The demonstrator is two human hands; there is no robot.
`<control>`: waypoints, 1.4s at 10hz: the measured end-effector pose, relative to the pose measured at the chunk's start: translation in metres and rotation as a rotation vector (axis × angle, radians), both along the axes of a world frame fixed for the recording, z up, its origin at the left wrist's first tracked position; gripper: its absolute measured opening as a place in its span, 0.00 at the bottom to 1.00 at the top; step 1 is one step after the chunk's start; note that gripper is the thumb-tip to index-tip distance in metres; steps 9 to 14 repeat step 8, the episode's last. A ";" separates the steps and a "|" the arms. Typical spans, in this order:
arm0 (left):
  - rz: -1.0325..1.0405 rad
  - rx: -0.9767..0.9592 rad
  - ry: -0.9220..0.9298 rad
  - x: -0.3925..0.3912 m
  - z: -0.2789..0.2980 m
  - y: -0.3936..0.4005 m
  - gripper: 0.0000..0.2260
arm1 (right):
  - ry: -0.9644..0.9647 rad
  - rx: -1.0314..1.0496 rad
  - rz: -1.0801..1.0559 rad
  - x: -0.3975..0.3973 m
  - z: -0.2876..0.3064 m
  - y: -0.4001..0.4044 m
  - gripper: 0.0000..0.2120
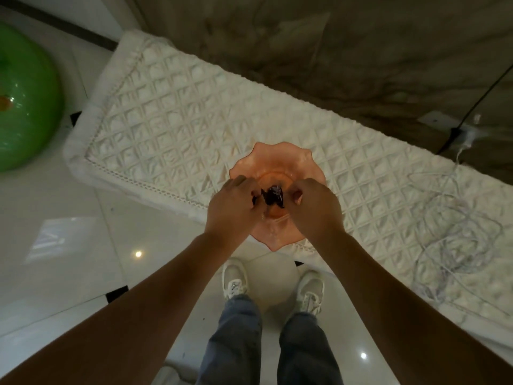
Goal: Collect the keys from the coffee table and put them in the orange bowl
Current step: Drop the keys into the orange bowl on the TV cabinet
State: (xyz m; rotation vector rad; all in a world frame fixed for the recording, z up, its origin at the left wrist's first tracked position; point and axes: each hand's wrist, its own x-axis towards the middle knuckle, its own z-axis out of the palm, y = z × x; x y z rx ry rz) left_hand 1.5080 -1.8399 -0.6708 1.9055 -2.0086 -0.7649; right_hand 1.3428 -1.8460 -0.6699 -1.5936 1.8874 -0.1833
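Observation:
An orange glass bowl [280, 158] with a wavy rim stands at the near edge of a long table under a white quilted cover [177, 126]. Both my hands hover over the bowl's middle. A dark bunch of keys [273, 196] hangs between them, above the bowl's centre. My left hand [231, 207] has its fingers curled around a dark piece at the bunch's left side. My right hand [315, 208] pinches the bunch from the right. The hands hide the bowl's near half.
A large green glass vessel [25, 107] stands on the glossy white floor at the far left. A tangle of thin white cord [458, 237] lies on the cover to the right, and a black cable [472, 107] runs to a wall socket. My shoes [236, 279] stand close to the table edge.

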 end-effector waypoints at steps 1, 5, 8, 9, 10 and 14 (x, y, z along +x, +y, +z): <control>-0.037 -0.033 -0.012 -0.007 0.001 -0.006 0.02 | -0.009 -0.020 0.004 -0.005 0.005 0.001 0.06; -0.069 -0.054 -0.013 -0.014 -0.022 -0.007 0.04 | -0.035 -0.030 0.008 -0.017 -0.008 0.011 0.08; -0.095 -0.120 0.006 -0.006 0.015 -0.001 0.04 | -0.064 -0.175 0.014 -0.014 0.026 0.012 0.08; -0.095 -0.120 0.006 -0.006 0.015 -0.001 0.04 | -0.064 -0.175 0.014 -0.014 0.026 0.012 0.08; -0.095 -0.120 0.006 -0.006 0.015 -0.001 0.04 | -0.064 -0.175 0.014 -0.014 0.026 0.012 0.08; -0.095 -0.120 0.006 -0.006 0.015 -0.001 0.04 | -0.064 -0.175 0.014 -0.014 0.026 0.012 0.08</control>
